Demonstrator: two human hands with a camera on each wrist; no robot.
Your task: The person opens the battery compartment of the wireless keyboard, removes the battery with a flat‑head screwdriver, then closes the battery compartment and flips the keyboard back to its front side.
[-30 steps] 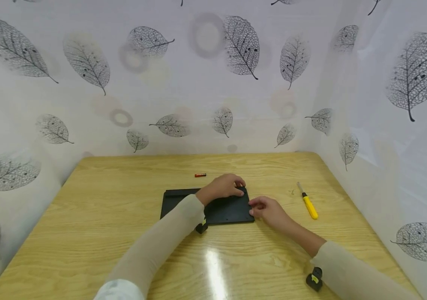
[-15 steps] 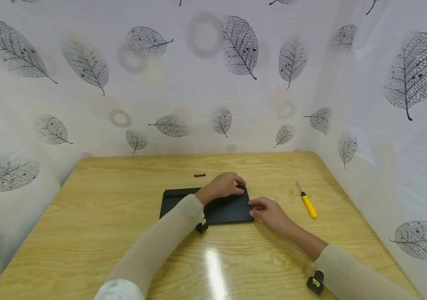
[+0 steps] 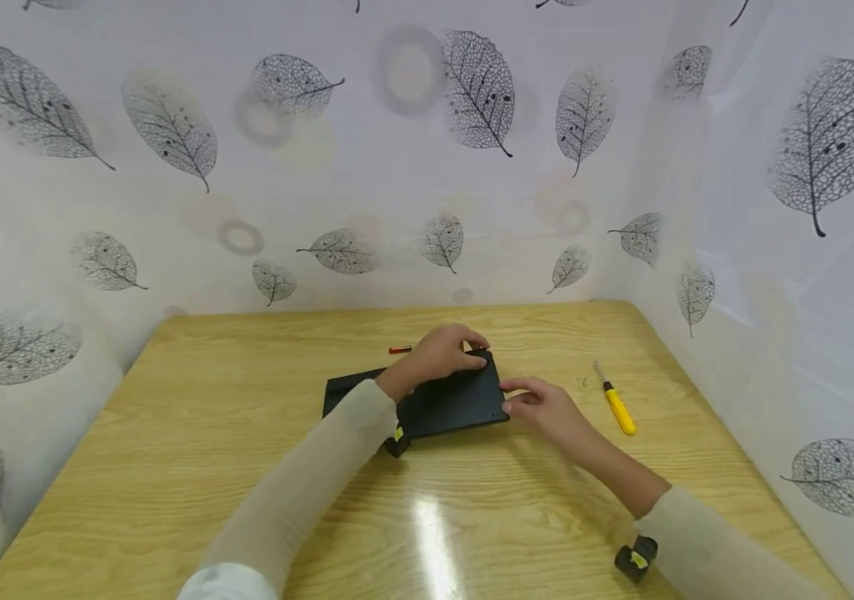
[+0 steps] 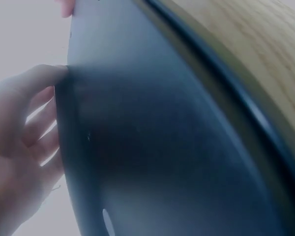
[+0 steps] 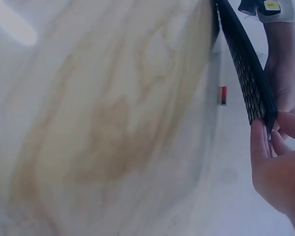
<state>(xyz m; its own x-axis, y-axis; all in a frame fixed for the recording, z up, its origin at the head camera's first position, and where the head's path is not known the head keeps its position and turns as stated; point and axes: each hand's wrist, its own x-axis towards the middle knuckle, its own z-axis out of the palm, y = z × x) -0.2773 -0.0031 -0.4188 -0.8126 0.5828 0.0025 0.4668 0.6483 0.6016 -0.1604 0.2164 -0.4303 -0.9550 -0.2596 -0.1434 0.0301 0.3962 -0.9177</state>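
Observation:
A black keyboard [image 3: 456, 400] is lifted at its right end above the wooden table, underside up in the head view. Its keys show on the lower face in the right wrist view, where the keyboard [image 5: 243, 73] stands on a slant. My left hand [image 3: 441, 352] grips the far edge near the right corner, thumb on the underside; the left wrist view has the same hand [image 4: 19, 142] at that edge. At the short right side, my right hand [image 3: 554, 417] pinches the keyboard between thumb and fingers.
Just beyond the keyboard lies a small red and black battery [image 3: 400, 350]. A screwdriver [image 3: 620, 408] with a yellow handle rests to the right. Leaf-patterned curtain [image 3: 367, 167] surrounds the back and sides of the wooden table [image 3: 172, 467].
Half a second ago the keyboard lay flat on the table. Both hands have raised its right end, and it now tilts up toward the right.

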